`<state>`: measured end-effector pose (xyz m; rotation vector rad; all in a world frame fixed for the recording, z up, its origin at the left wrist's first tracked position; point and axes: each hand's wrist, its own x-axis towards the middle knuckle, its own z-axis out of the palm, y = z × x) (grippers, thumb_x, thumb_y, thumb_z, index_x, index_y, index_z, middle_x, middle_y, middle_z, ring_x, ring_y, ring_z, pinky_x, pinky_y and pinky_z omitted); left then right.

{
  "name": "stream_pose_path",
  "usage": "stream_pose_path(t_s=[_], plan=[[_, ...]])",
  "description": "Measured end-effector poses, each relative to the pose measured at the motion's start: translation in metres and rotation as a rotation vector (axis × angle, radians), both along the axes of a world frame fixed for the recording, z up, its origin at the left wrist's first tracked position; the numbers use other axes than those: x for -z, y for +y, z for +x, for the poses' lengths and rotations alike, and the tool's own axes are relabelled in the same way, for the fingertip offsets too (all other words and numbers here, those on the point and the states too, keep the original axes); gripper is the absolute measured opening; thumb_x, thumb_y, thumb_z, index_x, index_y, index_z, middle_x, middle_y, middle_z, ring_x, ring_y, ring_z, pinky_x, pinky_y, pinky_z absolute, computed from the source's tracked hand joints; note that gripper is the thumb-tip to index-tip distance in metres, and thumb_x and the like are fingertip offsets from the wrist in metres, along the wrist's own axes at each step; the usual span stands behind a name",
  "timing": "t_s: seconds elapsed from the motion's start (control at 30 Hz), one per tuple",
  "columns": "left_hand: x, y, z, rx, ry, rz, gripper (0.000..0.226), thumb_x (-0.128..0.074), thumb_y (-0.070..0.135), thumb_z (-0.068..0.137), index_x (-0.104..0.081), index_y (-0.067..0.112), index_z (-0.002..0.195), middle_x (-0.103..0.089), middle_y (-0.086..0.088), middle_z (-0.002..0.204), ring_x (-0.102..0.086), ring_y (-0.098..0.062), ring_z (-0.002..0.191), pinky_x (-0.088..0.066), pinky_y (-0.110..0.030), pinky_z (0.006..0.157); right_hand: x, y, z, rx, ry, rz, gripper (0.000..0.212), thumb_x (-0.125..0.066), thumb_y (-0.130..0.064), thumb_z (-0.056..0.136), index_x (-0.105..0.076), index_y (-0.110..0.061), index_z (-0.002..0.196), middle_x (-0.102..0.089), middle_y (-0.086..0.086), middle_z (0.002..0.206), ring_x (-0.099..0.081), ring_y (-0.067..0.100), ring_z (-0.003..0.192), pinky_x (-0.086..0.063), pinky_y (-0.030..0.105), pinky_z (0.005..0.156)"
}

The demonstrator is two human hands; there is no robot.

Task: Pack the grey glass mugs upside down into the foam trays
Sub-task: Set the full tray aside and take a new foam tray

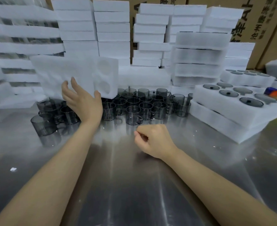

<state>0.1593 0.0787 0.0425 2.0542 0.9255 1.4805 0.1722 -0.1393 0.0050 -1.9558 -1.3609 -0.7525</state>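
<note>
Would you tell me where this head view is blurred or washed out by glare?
Head view: the white foam tray at the left hand is motion-blurred, the far-left foam stacks smear, and light glares off the shiny steel table.

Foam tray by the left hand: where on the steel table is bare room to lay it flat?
Bare steel table lies between the forearms, on the near side of the grey glass mugs, and left of the left forearm. Crowded: farther back among the mugs, and at right by the filled foam trays.
</note>
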Motion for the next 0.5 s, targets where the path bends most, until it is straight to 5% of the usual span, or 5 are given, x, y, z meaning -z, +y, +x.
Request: stream_pose_path(t_s=[0.23, 0.5], plan=[[-0.014, 0.036, 0.007, 0.020, 0.035, 0.113, 0.038, -0.062, 0.028, 0.089, -0.054, 0.007, 0.119, -0.028, -0.017, 0.143, -0.024, -0.034, 0.136, -0.029, -0.046, 0.103, 0.002, 0.000, 0.005, -0.047, 0.042, -0.010, 0.034, -0.043, -0.024, 0.085, -0.040, -0.014, 0.053, -0.031, -0.008, 0.050, -0.031, 0.016, 0.044, -0.035, 0.031, 0.041], [-0.021, 0.044, 0.001, 0.125, -0.006, 0.158, 0.028, -0.057, 0.018, 0.082, -0.051, 0.010, 0.108, -0.050, -0.005, 0.114, -0.035, -0.027, 0.126, -0.018, -0.038, 0.111, 0.003, 0.000, 0.007, -0.081, 0.100, -0.004, 0.031, -0.043, -0.025, 0.085, -0.037, -0.018, 0.056, -0.031, -0.008, 0.051, -0.031, 0.016, 0.047, -0.033, 0.029, 0.046]])
